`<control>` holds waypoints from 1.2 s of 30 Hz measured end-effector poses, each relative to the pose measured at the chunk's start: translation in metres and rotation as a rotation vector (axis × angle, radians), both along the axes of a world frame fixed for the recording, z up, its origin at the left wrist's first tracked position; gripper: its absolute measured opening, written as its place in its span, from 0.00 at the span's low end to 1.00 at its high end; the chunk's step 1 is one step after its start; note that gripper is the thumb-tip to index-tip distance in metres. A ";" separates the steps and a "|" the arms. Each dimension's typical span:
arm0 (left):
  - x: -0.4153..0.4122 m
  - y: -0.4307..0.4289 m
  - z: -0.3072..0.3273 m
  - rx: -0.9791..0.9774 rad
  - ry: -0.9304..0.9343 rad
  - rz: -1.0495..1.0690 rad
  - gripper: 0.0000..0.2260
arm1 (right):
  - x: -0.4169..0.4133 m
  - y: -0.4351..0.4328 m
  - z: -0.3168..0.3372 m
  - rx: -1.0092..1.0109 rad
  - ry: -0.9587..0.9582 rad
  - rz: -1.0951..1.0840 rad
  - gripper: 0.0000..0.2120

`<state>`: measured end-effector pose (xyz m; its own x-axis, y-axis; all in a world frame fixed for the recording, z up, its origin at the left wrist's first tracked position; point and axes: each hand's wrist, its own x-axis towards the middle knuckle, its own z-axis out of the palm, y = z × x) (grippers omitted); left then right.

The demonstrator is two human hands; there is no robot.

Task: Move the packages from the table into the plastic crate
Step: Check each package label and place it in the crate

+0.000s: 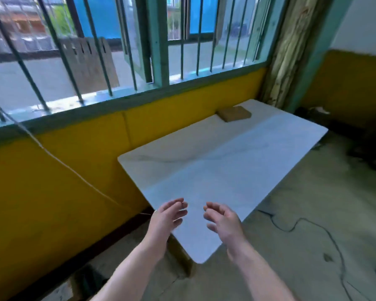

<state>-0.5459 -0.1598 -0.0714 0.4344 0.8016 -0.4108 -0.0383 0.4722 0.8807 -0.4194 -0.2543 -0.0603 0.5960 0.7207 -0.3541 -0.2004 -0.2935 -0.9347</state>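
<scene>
While a thin white cord (59,161) slants down across the yellow wall (41,209) at the far left, the barred window (159,51) runs above it. Further right, the left hand (168,217) hovers over the near end of the white table (226,161), palm turned inward, fingers relaxed and slightly bent, holding nothing. Just beside it, the right hand (224,222) mirrors it, fingers loosely curled, also empty; a small gap separates the two hands. At the table's far end, against the wall, lies one flat brown package (234,113), well apart from both hands. Right of that hangs a pale curtain (291,51), and a dark cable (326,231) snakes over the concrete floor (302,268)
</scene>
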 end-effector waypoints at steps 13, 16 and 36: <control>0.238 0.059 -0.016 -0.019 -0.029 -0.116 0.07 | 0.236 0.041 -0.001 -0.029 -0.017 -0.134 0.05; 0.299 0.097 -0.020 -0.051 -0.011 -0.055 0.07 | 0.299 0.081 -0.002 -0.047 0.013 -0.098 0.05; 0.567 0.279 -0.046 -0.149 0.125 0.271 0.05 | 0.624 0.315 -0.066 -0.223 -0.026 0.209 0.17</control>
